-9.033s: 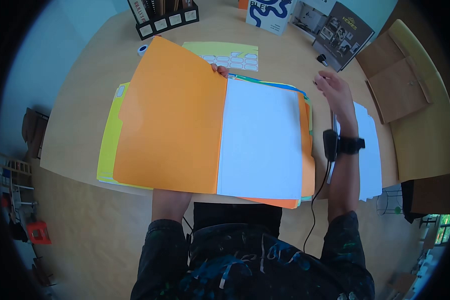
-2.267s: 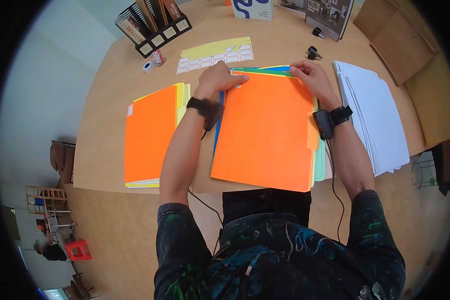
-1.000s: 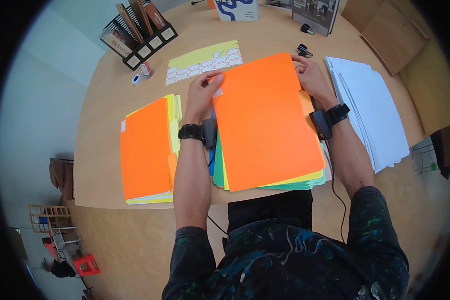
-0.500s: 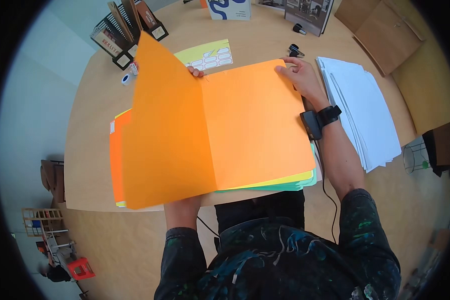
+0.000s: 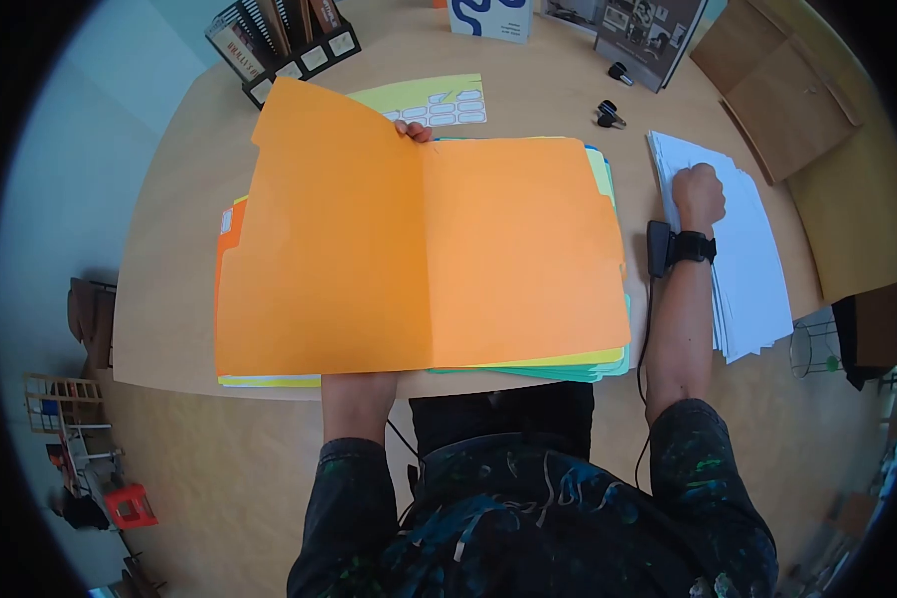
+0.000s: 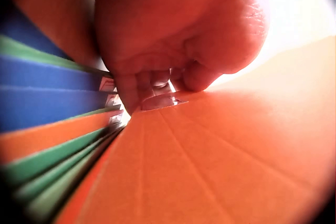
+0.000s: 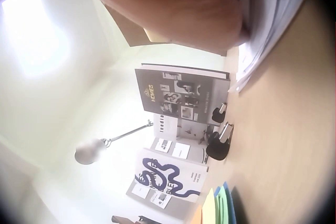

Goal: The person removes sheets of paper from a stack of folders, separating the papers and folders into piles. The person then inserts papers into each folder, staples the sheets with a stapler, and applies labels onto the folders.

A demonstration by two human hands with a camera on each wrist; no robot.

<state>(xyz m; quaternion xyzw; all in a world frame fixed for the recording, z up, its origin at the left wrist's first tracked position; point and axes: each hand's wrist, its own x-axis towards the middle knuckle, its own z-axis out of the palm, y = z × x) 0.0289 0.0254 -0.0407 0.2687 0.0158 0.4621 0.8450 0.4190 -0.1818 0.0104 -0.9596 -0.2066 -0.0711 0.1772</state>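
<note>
An orange file folder (image 5: pixel 523 249) lies spread open on a stack of coloured folders (image 5: pixel 608 364), its inside bare. My left hand (image 5: pixel 414 131) is behind the raised left cover, fingertips curled over its top edge near the fold. The left wrist view shows that hand (image 6: pixel 181 24) against the orange sheet, beside blue, green and orange folder edges with labelled tabs. My right hand (image 5: pixel 699 196) is on the stack of white paper (image 5: pixel 752 284) at the right, fingers bent and fingertips hidden. I cannot tell whether it holds a sheet.
An orange folder (image 5: pixel 226 234) with a label tops another pile at the left, partly covered. Behind are a label sheet (image 5: pixel 448 105), a black book holder (image 5: pixel 304 55), binder clips (image 5: pixel 609 116) and standing books (image 5: pixel 653 40). A brown envelope (image 5: pixel 782 90) lies far right.
The orange folder, closed a second ago, has been opened to the left by my left hand. My right hand has left its top right corner and moved right onto the white paper.
</note>
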